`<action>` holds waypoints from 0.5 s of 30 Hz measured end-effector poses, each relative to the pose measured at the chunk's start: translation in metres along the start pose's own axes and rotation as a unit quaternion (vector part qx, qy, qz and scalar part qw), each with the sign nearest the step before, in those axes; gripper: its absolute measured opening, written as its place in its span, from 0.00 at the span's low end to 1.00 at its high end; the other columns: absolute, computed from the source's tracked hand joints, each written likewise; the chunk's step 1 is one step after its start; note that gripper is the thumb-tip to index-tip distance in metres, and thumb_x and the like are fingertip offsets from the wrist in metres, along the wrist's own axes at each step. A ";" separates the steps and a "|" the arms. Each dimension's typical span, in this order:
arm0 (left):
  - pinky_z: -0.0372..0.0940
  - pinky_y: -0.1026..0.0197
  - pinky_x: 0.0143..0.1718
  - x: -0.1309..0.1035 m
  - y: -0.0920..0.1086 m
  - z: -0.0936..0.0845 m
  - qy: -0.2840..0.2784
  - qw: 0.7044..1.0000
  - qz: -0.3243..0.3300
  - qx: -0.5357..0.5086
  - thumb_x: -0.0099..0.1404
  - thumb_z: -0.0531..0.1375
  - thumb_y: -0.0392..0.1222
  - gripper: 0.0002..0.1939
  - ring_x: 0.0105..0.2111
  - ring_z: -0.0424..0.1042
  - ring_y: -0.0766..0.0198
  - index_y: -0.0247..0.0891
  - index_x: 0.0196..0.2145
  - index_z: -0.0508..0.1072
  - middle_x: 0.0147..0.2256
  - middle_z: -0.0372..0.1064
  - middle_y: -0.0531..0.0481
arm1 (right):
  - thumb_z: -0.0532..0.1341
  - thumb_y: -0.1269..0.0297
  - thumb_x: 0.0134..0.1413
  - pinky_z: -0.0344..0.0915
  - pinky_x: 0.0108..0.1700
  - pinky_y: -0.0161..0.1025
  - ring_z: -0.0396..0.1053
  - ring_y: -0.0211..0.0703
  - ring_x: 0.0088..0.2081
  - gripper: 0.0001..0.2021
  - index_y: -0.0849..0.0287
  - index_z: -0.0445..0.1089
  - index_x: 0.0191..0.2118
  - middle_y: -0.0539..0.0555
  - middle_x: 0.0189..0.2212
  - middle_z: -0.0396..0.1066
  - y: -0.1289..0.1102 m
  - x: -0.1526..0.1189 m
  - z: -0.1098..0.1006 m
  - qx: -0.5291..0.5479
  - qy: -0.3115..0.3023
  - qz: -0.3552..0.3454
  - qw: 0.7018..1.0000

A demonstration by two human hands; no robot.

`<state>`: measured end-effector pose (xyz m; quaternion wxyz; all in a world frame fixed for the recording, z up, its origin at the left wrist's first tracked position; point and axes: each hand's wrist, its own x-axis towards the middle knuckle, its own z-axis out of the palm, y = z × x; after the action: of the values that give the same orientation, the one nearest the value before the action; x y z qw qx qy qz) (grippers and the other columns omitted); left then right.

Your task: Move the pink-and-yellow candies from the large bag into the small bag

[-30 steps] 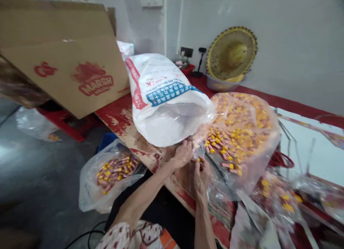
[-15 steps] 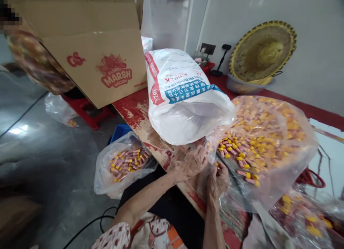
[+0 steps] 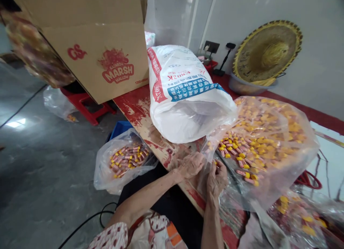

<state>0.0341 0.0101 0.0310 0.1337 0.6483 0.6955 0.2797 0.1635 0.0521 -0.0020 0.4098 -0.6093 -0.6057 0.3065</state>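
Note:
My left hand (image 3: 191, 165) is above the table edge, beside the mouth of a clear plastic bag. Its fingers are bent together, and whatever they hold is hidden. Close by on the right, my right hand (image 3: 217, 179) curls its fingers around a small piece whose yellow end shows between them. The large clear plastic bag (image 3: 288, 170) lies open to the right, full of small pink tubes with yellow caps (image 3: 243, 148). Left of my knees, another clear bag (image 3: 103, 170) holds more of the capped tubes (image 3: 128, 159). A white printed sack (image 3: 177, 123) lies just beyond my hands, its mouth facing me.
A big cardboard box (image 3: 107, 34) stands at the left by a red stool (image 3: 90, 111). A straw hat (image 3: 267, 52) leans in a basin (image 3: 242, 85) against the wall. Beneath the sack is the worn red table (image 3: 134, 105). Another person is partly visible far left.
My left hand has drawn slightly down and away from the bag's mouth, its fingers more bent. My right hand stays nearly in place. The camera view has shifted a little.

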 end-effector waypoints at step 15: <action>0.65 0.61 0.38 -0.035 -0.035 -0.042 0.058 0.990 -0.127 -0.034 0.68 0.56 0.33 0.06 0.36 0.75 0.62 0.42 0.41 0.68 0.36 0.74 0.52 | 0.54 0.38 0.54 0.68 0.43 0.44 0.76 0.53 0.37 0.30 0.59 0.74 0.48 0.59 0.37 0.79 -0.014 -0.001 -0.006 -0.057 0.005 0.028 0.998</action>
<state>-0.0134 -0.0336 0.0390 0.1494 0.5323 0.7690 0.3210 0.1613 0.0490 0.0130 0.3688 -0.6499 -0.6028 0.2797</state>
